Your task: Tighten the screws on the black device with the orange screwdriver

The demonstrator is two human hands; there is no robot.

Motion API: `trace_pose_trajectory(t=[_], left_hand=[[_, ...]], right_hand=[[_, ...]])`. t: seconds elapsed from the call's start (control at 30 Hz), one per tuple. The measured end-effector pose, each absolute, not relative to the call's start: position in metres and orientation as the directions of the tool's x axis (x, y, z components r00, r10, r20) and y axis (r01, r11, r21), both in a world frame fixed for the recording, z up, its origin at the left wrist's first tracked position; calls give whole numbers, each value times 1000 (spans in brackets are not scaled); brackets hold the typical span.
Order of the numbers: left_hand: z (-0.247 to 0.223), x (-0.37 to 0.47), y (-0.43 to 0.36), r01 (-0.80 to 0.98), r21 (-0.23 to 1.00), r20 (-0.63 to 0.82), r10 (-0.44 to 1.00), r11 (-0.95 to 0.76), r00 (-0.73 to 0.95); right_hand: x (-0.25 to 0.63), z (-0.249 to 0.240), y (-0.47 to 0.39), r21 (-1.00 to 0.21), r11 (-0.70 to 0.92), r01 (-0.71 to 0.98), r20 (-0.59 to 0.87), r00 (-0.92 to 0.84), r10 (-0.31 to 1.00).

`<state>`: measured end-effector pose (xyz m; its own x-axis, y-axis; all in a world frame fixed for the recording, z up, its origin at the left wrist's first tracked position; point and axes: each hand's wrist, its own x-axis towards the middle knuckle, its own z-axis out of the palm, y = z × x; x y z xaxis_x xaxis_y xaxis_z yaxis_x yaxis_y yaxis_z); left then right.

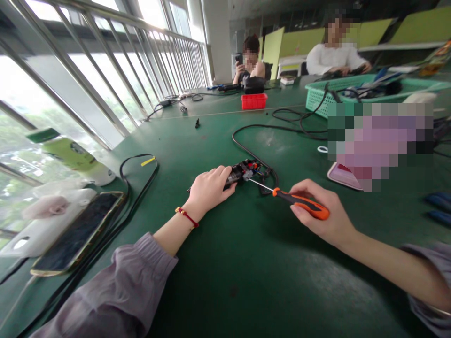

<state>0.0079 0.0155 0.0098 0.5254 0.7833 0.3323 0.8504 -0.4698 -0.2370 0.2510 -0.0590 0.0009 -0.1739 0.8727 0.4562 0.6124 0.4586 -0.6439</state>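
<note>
My left hand [212,190] is wrapped round a black device [235,175] on the green table [225,272]. Small red and orange parts and thin wires show at the device's right end. In my right hand [322,211] is a screwdriver [299,203] with an orange and black handle. Its thin shaft points left, and the tip meets a small grey part at the device's exposed end. Whether the tip sits in a screw is too small to tell. A black cable runs close behind the device.
At left lie a phone [79,234], a white case [21,234], black cables and a green-capped bottle [73,155]. Further back stand a red basket [253,101] and a green basket [317,99]. Two people sit beyond. A pink-edged object [343,177] lies at right.
</note>
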Motion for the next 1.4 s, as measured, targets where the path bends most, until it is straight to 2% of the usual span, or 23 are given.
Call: trace_pose_trajectory(t=[0.07, 0.13, 0.33, 0.5, 0.57, 0.77, 1.07, 1.23, 1.4], left_hand=[[10, 8, 16, 852, -238, 333, 785, -466, 522], [10, 8, 15, 852, -241, 333, 785, -464, 522], [12, 9, 14, 858, -232, 314, 799, -459, 512], [12, 8, 15, 854, -224, 313, 795, -471, 520], [11, 8, 15, 854, -223, 316, 794, -471, 520], [11, 8, 15, 851, -228, 327, 786, -473, 524], [12, 9, 15, 855, -224, 312, 797, -468, 518], [12, 9, 15, 860, -220, 303, 806, -460, 508], [11, 9, 15, 858, -229, 311, 800, -461, 513]], right_hand=[[251, 1, -59, -655, 412, 633, 386, -188, 903], [250, 2, -60, -655, 405, 637, 376, -190, 907], [250, 1, -60, -654, 508, 561, 554, -103, 826], [252, -1, -59, -697, 394, 599, 342, -206, 917], [251, 1, -59, -691, 385, 612, 323, -215, 922], [249, 1, -60, -696, 485, 530, 483, -153, 862], [251, 1, -59, -737, 364, 570, 340, -153, 928], [250, 1, -60, -719, 386, 578, 353, -174, 919], [249, 4, -62, -682, 434, 588, 436, -149, 887]])
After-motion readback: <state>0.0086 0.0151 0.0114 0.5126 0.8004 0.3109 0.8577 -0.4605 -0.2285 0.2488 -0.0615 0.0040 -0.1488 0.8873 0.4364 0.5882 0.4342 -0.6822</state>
